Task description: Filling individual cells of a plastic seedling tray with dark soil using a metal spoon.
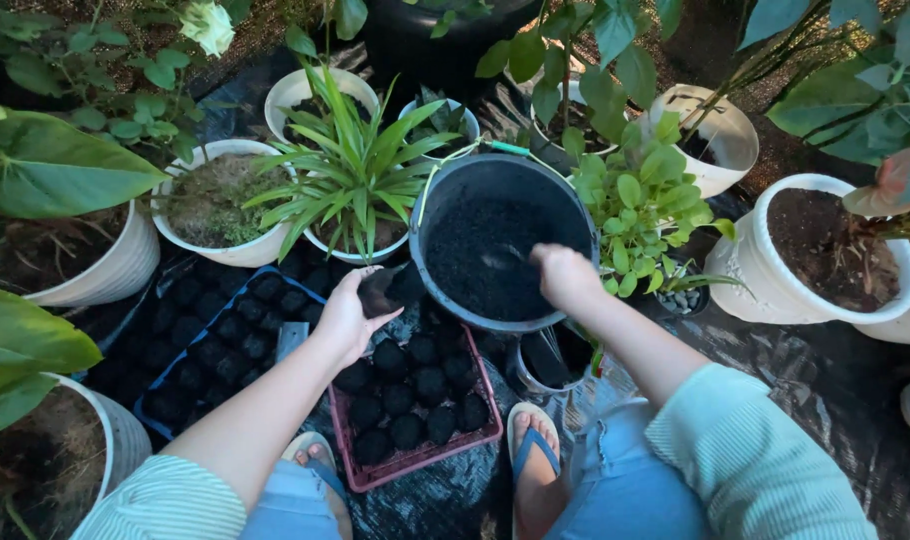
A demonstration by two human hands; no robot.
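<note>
Grip status, head view: your left hand (350, 315) is closing around a small black nursery bag (380, 293), fingers wrapped on its side, holding it tilted just above the red tray (415, 458). Your right hand (565, 275) is reaching into the big dark bucket (502, 240), fingers curled together; something small seems to be in it, but the blur is hiding what, so you cannot tell what it is clamping.

Progress, as a judgement: the red tray is already carrying about a dozen small bags packed with dark soil, set in rows, and the blue tray (190, 415) just beside it on the left is holding many more. The bag in your left hand is looking slack and not yet topped up. The bucket is still sitting more than half full of black soil, so plenty of material is remaining.

Surroundings: white pots (125, 270) with leafy plants are ringing the work spot, a spiky green plant (350, 180) is standing just behind the trays, and black plastic sheeting (815, 380) is covering the ground beneath your sandalled feet (530, 440).
</note>
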